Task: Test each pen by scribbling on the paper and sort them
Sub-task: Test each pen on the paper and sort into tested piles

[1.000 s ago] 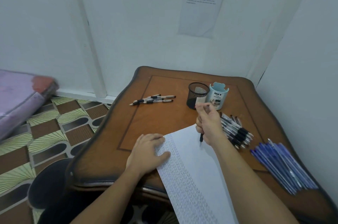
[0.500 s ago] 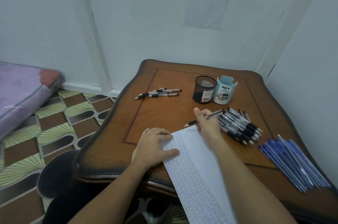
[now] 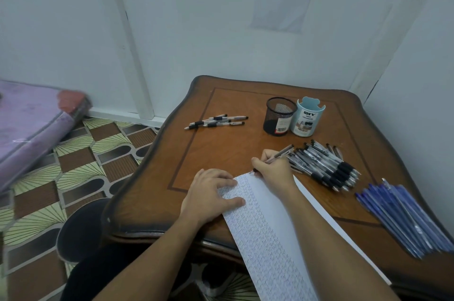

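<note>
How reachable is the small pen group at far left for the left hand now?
Probably yes: only bare table lies between the left hand and the small pen group, though that hand would have to leave the paper it presses.

Wooden table [image 3: 221, 153] carries paper [image 3: 270, 227], pens [image 3: 326, 166], mesh cup [image 3: 280, 116], blue holder [image 3: 308, 117].

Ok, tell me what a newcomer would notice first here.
The long paper, covered in rows of scribbles and hanging off the near edge of the table, draws the eye first, with the left hand pressing it down and the right hand gripping a pen at its far end. Next come two heaps on the right: black-grip pens beside that hand, blue pens nearer the corner.
</note>
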A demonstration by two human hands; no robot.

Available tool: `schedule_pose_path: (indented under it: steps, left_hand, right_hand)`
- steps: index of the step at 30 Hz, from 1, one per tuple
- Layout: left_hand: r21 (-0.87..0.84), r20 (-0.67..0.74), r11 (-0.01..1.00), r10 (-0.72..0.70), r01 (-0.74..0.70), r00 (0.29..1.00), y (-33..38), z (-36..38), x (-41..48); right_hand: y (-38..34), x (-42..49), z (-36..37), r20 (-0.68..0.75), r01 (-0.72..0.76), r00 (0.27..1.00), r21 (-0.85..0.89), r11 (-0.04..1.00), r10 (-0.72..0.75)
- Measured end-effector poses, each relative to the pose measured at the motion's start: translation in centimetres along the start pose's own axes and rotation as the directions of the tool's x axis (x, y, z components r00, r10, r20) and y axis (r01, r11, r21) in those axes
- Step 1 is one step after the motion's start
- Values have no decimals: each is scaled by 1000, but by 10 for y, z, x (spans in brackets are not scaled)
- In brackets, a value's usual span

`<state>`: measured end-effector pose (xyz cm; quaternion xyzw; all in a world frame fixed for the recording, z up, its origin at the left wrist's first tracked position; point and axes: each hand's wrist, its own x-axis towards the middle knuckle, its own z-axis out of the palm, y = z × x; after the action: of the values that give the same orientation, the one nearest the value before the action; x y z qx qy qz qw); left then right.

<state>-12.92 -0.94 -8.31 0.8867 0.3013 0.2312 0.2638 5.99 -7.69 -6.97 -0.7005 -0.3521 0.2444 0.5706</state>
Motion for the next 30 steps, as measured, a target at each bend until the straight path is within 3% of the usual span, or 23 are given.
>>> schedule_pose_path:
  steps: [18, 30]
  left_hand:
    - [5, -9, 1000, 17, -17, 1000, 2, 0, 0]
    - [3, -26, 1000, 26, -25, 999, -1, 1, 0]
  right_hand:
    - [2, -1, 1, 57, 8, 998, 15, 1000, -9]
    - [2, -2, -1, 3, 38, 999, 8, 999, -38]
